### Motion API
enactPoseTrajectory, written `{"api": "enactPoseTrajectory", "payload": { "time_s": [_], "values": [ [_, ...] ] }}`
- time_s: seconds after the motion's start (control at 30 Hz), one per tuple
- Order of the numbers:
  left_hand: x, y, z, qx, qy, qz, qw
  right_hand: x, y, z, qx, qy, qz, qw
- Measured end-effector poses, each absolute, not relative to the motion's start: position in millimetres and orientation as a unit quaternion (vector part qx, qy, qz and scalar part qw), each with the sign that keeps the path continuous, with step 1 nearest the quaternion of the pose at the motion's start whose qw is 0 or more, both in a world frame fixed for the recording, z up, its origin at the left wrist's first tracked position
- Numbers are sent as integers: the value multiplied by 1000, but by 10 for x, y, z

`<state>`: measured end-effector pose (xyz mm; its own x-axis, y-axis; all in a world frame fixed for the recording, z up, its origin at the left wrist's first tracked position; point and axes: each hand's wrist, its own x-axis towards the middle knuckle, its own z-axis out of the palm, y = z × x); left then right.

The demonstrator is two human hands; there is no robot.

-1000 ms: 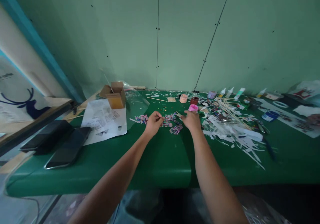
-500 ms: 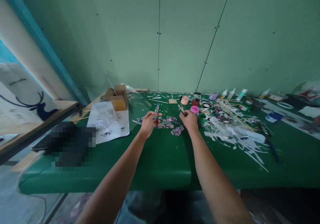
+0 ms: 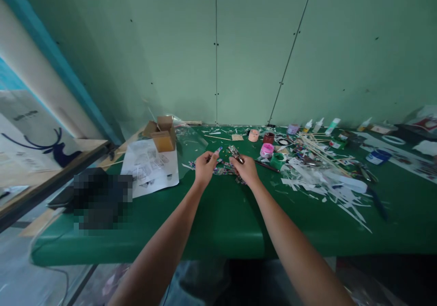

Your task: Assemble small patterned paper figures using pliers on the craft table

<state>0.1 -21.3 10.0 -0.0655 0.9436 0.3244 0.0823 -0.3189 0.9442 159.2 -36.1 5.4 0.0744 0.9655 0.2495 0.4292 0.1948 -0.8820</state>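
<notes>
Both my arms reach out over a green table (image 3: pixel 218 215). My left hand (image 3: pixel 205 167) pinches a small strip of colourful patterned paper (image 3: pixel 219 150) between thumb and fingers. My right hand (image 3: pixel 244 168) is closed round a small dark metal tool (image 3: pixel 235 153), probably scissors, whose tip points toward the strip. The two hands are close together, raised a little above several patterned paper scraps (image 3: pixel 221 170) lying on the table.
A printed sheet (image 3: pixel 150 169) and a small cardboard box (image 3: pixel 162 135) lie to the left, dark flat objects (image 3: pixel 99 196) nearer. Paint jars (image 3: pixel 266 149), glue bottles (image 3: pixel 317 124), wooden sticks (image 3: pixel 317 153) and white paper offcuts (image 3: pixel 324 187) litter the right. A green wall stands behind.
My right hand has come left from the pink jar with the tool, toward my left hand. My left hand has lifted the paper strip off the table.
</notes>
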Motion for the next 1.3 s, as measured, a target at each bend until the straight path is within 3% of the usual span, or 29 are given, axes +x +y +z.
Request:
{"api": "enactPoseTrajectory", "payload": {
  "time_s": [0.17,0.5,0.73,1.1,1.3],
  "values": [
    [3,-253,132,603,439,570,346,1542,-423,94,-616,-680,164,363],
    [6,-226,101,597,436,581,342,1481,-497,139,-658,-698,104,265],
    [-30,-242,137,653,444,535,301,1468,-517,163,-660,-702,94,250],
    [-45,-222,82,682,448,482,320,1489,-507,130,-670,-699,66,242],
    [6,-222,116,611,432,525,406,1476,-480,143,-610,-694,228,307]
  ]
}}
